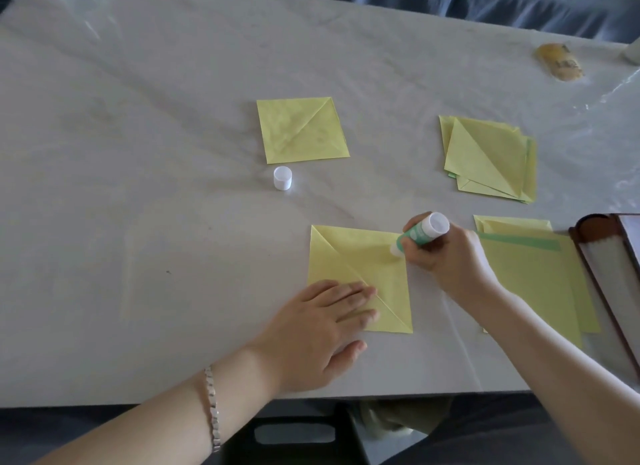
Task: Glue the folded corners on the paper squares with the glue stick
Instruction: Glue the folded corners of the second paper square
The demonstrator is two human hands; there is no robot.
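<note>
Here we are at the desk [138,152], white sheet over it. The yellow folded paper square [367,260] lies near the front edge, right in front of the person. The left hand [322,326] is spread flat, fingers straight, pressing down the lower left part of the square. The right hand [446,256] is wrapped round the green-and-white glue stick [420,234], tip down on the paper near its upper right corner.

Now the risks. That tip sits very close to the paper's right edge, and a stroke carried too far would likely smear glue onto the desk cover and stick the square to it. Only one corner is pinned, so a hard drag could swing the free side round or ruck the thin sheet. Pressing heavily could buckle or tear it along the diagonal crease. And if the flap comes over crooked, it sets crooked.

The small white round cap [283,178] stands well apart from the stick, so the glue is open to the air. Beyond the cap lies a single yellow folded square [301,130]. A stack of yellow folded squares [488,158] waits further right, and any sticky fingers reaching there could mark them.
</note>
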